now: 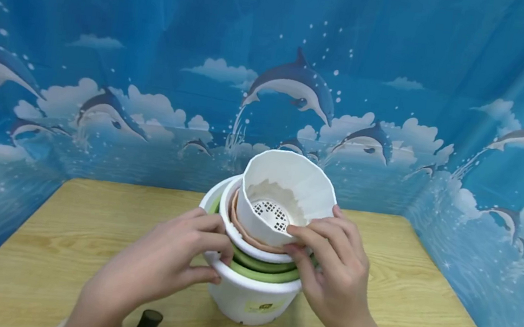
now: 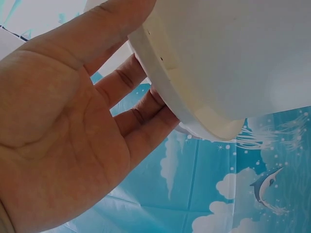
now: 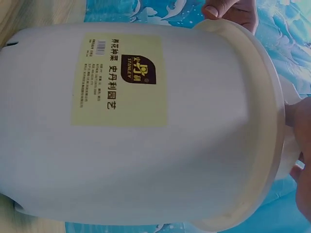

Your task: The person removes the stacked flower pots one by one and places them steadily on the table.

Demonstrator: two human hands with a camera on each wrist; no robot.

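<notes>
Head view: one counter [image 1: 101, 236], wood-grained, set before a blue dolphin-print curtain [image 1: 202, 9]; on it, one large white pot [image 1: 245, 300], upright, pale label [image 1: 264, 308] to the front, carrying a nest of further pots. Contents, as I see them from outside inward: green pots [image 1: 267, 276], a medium white pot [image 1: 226, 205], a pinkish pot [image 1: 234, 214], and, topmost, a small white pot [image 1: 289, 180], tilted, its perforated base visible inside. One left hand [image 1: 172, 253], arm slanting in from the near left, fingers bent over the large pot's rim, thumb against the outside: a pinching grip. One right hand [image 1: 338, 265], arm rising from the near right, forefinger inside the small white pot's lip and thumb below: likewise a pinch. Left wrist view: palm facing the camera, the thumb reaching across the rim, other fingertips touching its edge; gap narrow. Right wrist view: the large pot's side, lettered "STANLEY"; the left thumb on the rim at the upper edge; the right hand cropped at the picture's side, its grip unreadable there.
</notes>
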